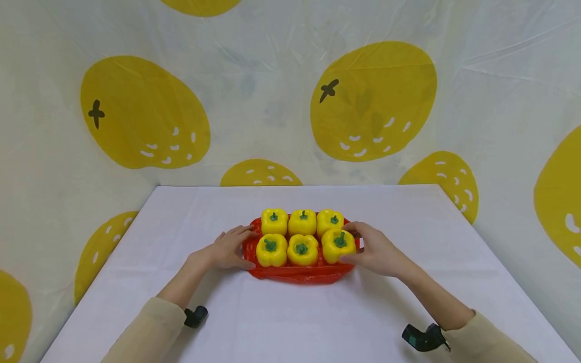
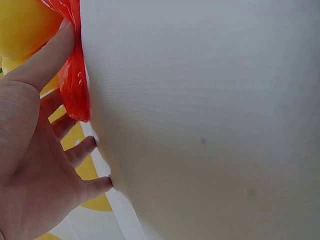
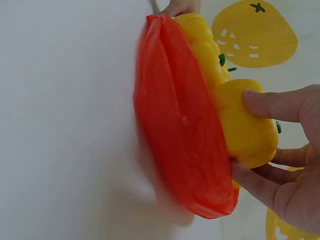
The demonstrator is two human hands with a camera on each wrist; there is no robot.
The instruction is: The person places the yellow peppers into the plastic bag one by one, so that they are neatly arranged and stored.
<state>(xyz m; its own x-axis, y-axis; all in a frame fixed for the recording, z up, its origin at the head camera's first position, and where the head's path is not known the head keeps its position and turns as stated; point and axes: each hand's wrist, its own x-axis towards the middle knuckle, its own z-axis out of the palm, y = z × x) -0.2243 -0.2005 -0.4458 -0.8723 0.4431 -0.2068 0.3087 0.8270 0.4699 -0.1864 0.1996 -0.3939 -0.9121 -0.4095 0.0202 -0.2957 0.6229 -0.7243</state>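
Note:
Two rows of yellow bell peppers (image 1: 302, 250) with green stems sit on an opened red plastic bag (image 1: 299, 275). My right hand (image 1: 379, 249) grips the front-right bell pepper (image 1: 339, 245), thumb on its near side and fingers round the far side. In the right wrist view this bell pepper (image 3: 245, 125) stands out above the bag's rim. At the bag's left end is my left hand (image 1: 227, 248), its fingers spread and fairly straight. The left wrist view has the left thumb (image 2: 52, 52) against the red bag's edge (image 2: 75, 90).
A white-covered table (image 1: 290, 322) lies under everything. Behind it hangs a pale curtain (image 1: 263, 101) printed with large yellow fruit. Black wrist cameras stick out from both beige sleeves (image 1: 145, 330).

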